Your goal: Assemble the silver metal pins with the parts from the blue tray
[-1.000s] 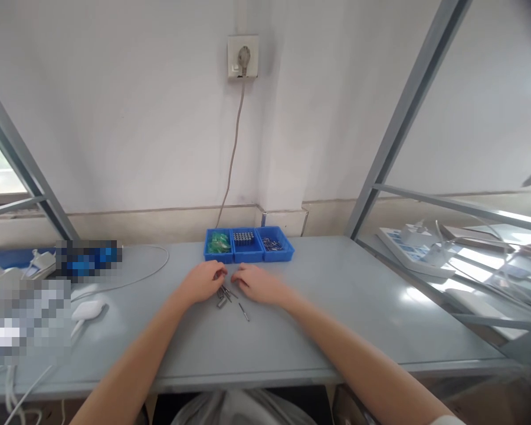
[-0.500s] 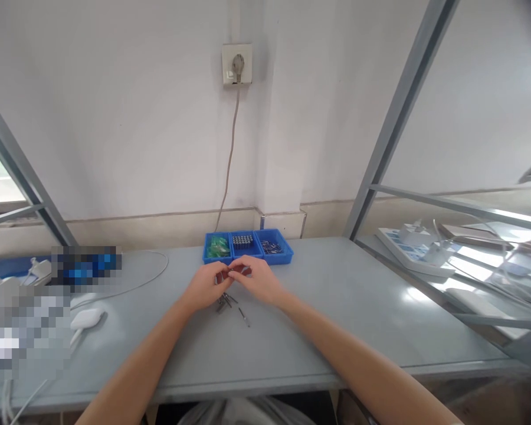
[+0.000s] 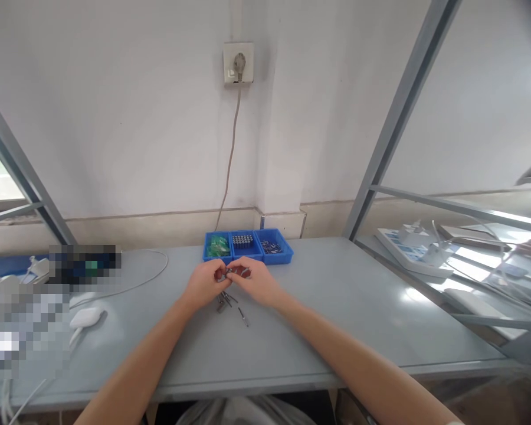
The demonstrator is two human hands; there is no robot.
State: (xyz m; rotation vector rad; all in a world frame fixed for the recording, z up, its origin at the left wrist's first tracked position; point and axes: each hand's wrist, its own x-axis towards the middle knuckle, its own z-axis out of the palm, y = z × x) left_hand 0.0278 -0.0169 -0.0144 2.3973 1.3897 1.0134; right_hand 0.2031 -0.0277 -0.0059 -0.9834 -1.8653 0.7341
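My left hand (image 3: 207, 284) and my right hand (image 3: 255, 282) meet just in front of the blue trays, fingertips pinched together. Between them is a small dark part, too little to make out; both hands appear to hold it. Below my left hand lies a small heap of thin metal rods (image 3: 225, 299), partly hidden by the fingers. One separate metal rod (image 3: 243, 317) rests to the right of the heap.
Three joined blue trays stand by the wall: one with green packets (image 3: 218, 247), one with rows of small silver-topped cylinders (image 3: 242, 240), one with loose metal pins (image 3: 271, 247). A white adapter (image 3: 87, 318) and cables lie at left. Metal posts (image 3: 398, 136) flank the grey table (image 3: 336, 295).
My hands stay together in nearly the same place; the fingers have shifted slightly and a dark bit of the small part now shows between them. The rods have not moved.
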